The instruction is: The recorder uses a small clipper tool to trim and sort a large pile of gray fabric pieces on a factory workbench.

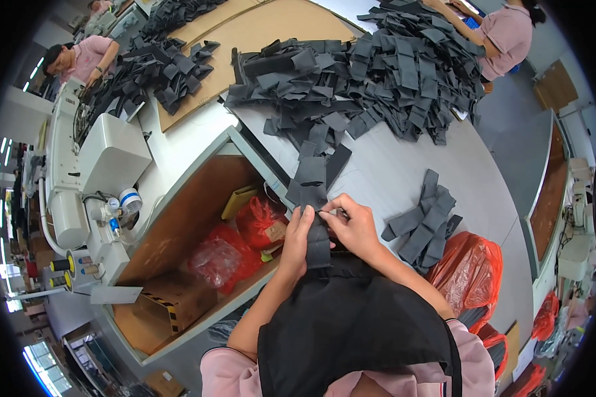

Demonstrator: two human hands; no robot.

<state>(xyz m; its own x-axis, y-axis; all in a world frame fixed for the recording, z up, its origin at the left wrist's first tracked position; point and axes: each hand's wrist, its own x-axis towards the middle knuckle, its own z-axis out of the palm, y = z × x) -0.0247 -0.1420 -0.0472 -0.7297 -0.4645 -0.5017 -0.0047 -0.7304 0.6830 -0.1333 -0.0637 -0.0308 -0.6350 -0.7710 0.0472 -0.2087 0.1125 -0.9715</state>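
Note:
My left hand (299, 239) is closed on a dark grey fabric strip (318, 243), its thumb lying along the strip's left edge. The strip hangs down in front of my black apron (357, 317). Close to the left fingertips, my right hand (352, 225) is pinched shut at the strip's right edge. A small pale and dark thing shows between its fingers, too small to name. Beyond my fingers, more flat dark pieces (311, 173) with a slit in one lie in line with the strip, leading up to the big pile; whether they are joined to it I cannot tell.
A large pile of dark strips (404, 73) covers the table's far side. A smaller heap (425, 221) lies to my right. Left of me stand an open bin (198, 172) holding red bags (225, 255) and a sewing machine (116, 152). Two co-workers (89, 56) (508, 33) work at the far corners.

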